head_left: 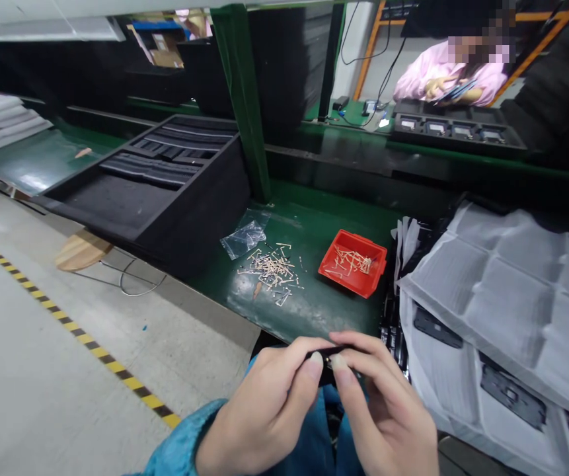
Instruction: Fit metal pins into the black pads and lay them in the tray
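Close to my body, in front of the bench edge, both hands grip a small black part (326,374). Most of it is hidden by my fingers, so its kind cannot be made out. My left hand (271,390) is closed on its left side, thumb pressed near the middle. On the other side my right hand (383,403) holds it too, its thumb tip almost meeting the left one. A tiny shiny spot shows between the thumbs. Beyond my hands, a loose pile of small thin cream and dark strips (273,268) lies on the green bench (308,311).
A red bin (376,284) holds more strips. Left of it lies a clear plastic bag (245,238). Stacked whitish trays (492,264) with black plates (512,393) stand at right, a large black box (199,198) at left. Across the bench sits a person in pink (423,69).
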Motion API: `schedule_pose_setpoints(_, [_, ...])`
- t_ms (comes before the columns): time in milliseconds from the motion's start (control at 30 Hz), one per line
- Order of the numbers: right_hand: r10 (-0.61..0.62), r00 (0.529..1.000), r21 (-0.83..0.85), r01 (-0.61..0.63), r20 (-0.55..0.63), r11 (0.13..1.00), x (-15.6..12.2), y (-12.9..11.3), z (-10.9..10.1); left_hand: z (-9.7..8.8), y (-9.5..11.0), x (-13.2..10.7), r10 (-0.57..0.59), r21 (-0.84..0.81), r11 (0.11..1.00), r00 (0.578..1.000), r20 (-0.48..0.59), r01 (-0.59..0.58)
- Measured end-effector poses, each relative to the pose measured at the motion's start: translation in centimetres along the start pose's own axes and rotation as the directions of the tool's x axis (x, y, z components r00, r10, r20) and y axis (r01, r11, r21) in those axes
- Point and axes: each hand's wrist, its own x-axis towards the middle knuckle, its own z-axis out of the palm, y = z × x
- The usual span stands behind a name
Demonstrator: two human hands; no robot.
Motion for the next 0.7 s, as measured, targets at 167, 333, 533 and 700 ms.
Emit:
schedule_pose_setpoints(167, [-0.053,0.999,-0.065,0.054,0.007,0.996,0.1,-0.6,-0.2,0.8,-0.2,0.1,0.046,0.016,0.999,0.994,-0.101,-0.045])
schedule_pose_setpoints(333, [-0.154,0.988,-0.277,0.14,-0.03,0.951,-0.3,-1.2,0.3,1.4,-0.3,0.2,0.15,0.145,0.981,0.974,-0.172,-0.125])
schedule_pose_setpoints(533, [0.02,0.982,-0.13,-0.046,-0.19,0.99,-0.9,0.0,-0.1,1.5,-1.3,0.0,0.121,0.137,0.987,0.949,-0.29,-0.084])
schedule_pose_setpoints(700, [0.229,0.961,0.213,-0.193,-0.157,0.958,-0.8,0.2,0.4,2.0,-1.6,-0.2,0.053,-0.006,0.998,0.949,-0.309,-0.058])
